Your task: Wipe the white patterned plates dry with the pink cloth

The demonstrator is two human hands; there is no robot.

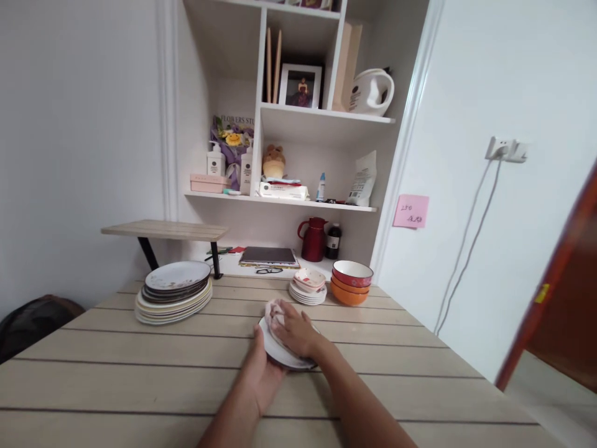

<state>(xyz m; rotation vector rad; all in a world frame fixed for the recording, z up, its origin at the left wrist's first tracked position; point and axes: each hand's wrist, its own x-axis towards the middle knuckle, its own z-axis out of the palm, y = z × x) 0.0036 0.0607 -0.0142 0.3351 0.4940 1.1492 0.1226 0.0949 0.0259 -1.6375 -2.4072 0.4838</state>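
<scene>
A small white plate (282,354) is held tilted just above the wooden table (140,373). My left hand (262,372) grips its near left edge from below. My right hand (295,331) presses a pinkish white cloth (275,312) against the plate's face, fingers closed over the cloth. A stack of large plates (173,297) sits to the left. A stack of small saucers (308,288) and several nested red and orange bowls (351,281) sit just beyond the hands.
White shelves (303,202) behind the table hold a red jug (313,239), bottles, a kettle (370,92) and a framed photo. A small raised wooden shelf (163,230) stands at back left. Cables hang from a wall socket (506,149) on the right.
</scene>
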